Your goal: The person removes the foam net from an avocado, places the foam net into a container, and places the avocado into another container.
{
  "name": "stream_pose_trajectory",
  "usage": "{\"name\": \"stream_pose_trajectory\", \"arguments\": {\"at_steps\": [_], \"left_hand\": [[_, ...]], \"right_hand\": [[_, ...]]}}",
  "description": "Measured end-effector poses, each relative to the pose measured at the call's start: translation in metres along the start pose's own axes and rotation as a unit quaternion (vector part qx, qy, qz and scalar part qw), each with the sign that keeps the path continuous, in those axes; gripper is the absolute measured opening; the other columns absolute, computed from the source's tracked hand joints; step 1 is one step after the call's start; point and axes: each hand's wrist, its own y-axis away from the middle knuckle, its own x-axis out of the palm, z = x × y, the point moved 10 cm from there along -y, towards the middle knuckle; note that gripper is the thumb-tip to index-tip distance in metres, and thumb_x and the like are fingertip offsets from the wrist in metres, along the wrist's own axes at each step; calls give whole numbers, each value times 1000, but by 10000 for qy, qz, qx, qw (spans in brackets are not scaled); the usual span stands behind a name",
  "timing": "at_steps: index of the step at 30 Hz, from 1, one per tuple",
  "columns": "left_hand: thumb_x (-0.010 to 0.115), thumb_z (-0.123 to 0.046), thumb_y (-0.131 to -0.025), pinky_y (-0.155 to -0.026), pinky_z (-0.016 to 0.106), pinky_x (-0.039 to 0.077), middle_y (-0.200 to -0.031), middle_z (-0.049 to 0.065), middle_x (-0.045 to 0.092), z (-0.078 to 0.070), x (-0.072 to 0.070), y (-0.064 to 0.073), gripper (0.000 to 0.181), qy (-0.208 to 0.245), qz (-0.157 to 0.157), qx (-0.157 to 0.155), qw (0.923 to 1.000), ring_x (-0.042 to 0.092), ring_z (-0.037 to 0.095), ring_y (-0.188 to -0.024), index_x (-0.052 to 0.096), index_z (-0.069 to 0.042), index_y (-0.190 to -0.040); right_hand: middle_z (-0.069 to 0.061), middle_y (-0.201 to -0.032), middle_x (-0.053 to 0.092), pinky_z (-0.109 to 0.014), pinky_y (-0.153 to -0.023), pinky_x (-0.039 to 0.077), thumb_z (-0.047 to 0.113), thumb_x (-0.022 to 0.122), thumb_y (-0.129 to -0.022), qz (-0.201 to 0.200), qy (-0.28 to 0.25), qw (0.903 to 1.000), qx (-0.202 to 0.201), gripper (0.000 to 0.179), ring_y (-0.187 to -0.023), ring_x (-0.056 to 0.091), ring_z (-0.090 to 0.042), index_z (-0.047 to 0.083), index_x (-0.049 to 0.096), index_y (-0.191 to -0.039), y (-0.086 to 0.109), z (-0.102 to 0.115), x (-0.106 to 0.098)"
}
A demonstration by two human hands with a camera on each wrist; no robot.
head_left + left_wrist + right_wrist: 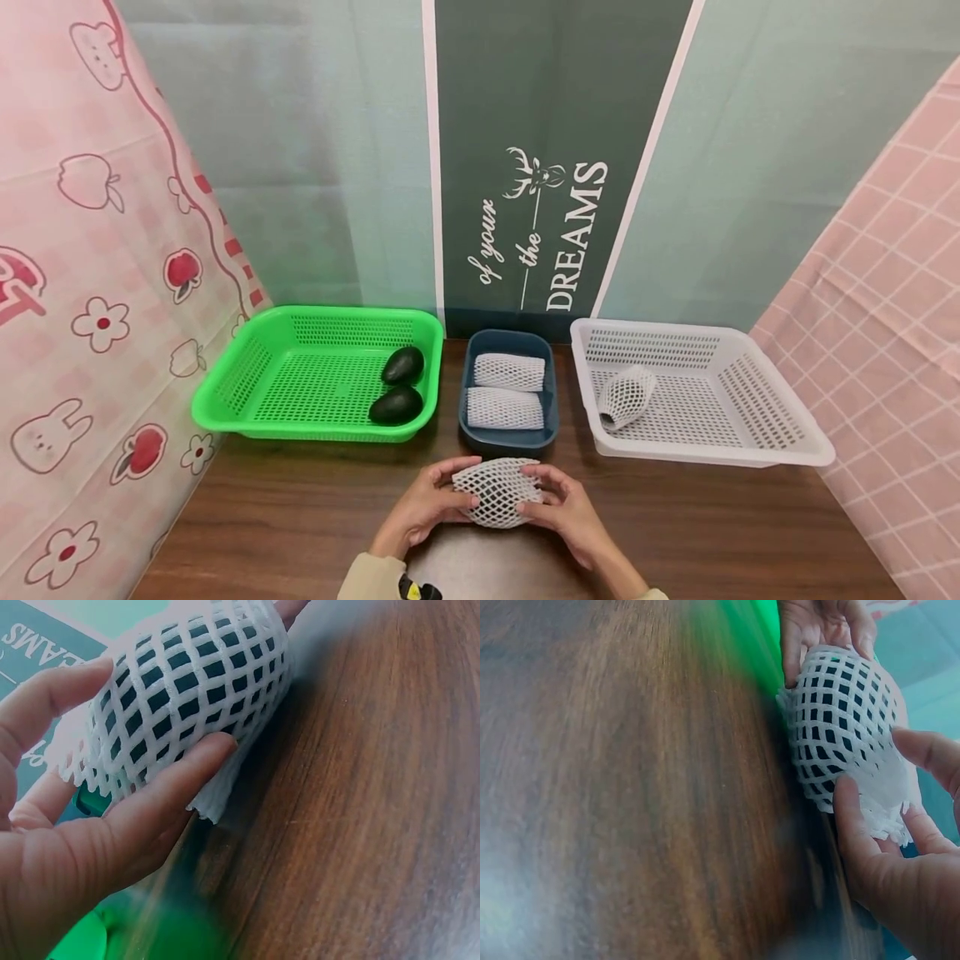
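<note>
A dark avocado (157, 697) shows through the mesh of a white foam net sleeve (497, 493) stretched around it. My left hand (433, 504) grips the sleeved avocado at its left end, thumb on the near side. From the other end my right hand (562, 510) holds it, with the thumb (847, 796) pressed against the netting. In the head view both hands are just in front of the blue bin (508, 443), over the table. Inside that bin lie two folded white net sleeves (506, 408).
To the left stands a green basket (300, 429) with two dark avocados (396, 405) at its right side. A white basket (712, 452) on the right contains one net-sleeved avocado (627, 395). Patterned cloths hang behind and on both sides of the wooden table (300, 500).
</note>
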Motion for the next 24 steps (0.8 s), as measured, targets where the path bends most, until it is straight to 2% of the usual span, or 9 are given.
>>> {"name": "stream_pose_trajectory", "arguments": {"at_steps": [7, 11, 15, 19, 24], "left_hand": [[68, 11, -78, -72, 43, 56, -117, 15, 56, 0, -4, 3, 65, -188, -186, -19, 9996, 61, 28, -94, 44, 8, -138], [68, -3, -87, -72, 46, 56, -117, 14, 56, 0, -11, 7, 62, -309, -423, -21, 9986, 62, 26, -94, 40, 8, -140], [62, -16, -95, -74, 45, 56, -112, 13, 58, -3, -23, 11, 56, -331, -824, 22, 9960, 63, 25, -95, 39, 11, -137], [59, -10, -95, -75, 38, 56, -99, 9, 62, -8, -32, 15, 39, -522, -1068, 132, 9928, 63, 20, -89, 49, 17, -121], [63, 1, -88, -71, 26, 52, -85, 4, 64, -12, -34, 17, 28, -959, -1138, 337, 9883, 60, 12, -78, 56, 22, -106]], "right_hand": [[-21, -118, 49, -35, -76, 56, -7, 73, -79, -244, -25, 9997, 66, 55, -93, 61, -22, -14, 48, -128, 0, -5, -2], [-20, -117, 50, -35, -75, 56, -7, 74, -78, -318, 30, 9994, 110, 55, -89, 62, -21, -13, 49, -127, 0, -8, -3], [-20, -116, 50, -36, -74, 56, -6, 75, -77, -318, 152, 9994, 21, 55, -88, 62, -20, -13, 50, -126, -1, -8, -6], [-18, -114, 53, -35, -72, 56, -3, 77, -77, -345, 314, 9989, 39, 56, -88, 63, -20, -11, 52, -126, -1, -8, -9], [-17, -114, 55, -33, -71, 56, -2, 78, -76, -459, 573, 9973, 28, 55, -88, 62, -22, -8, 55, -125, 0, -5, -12]]}}
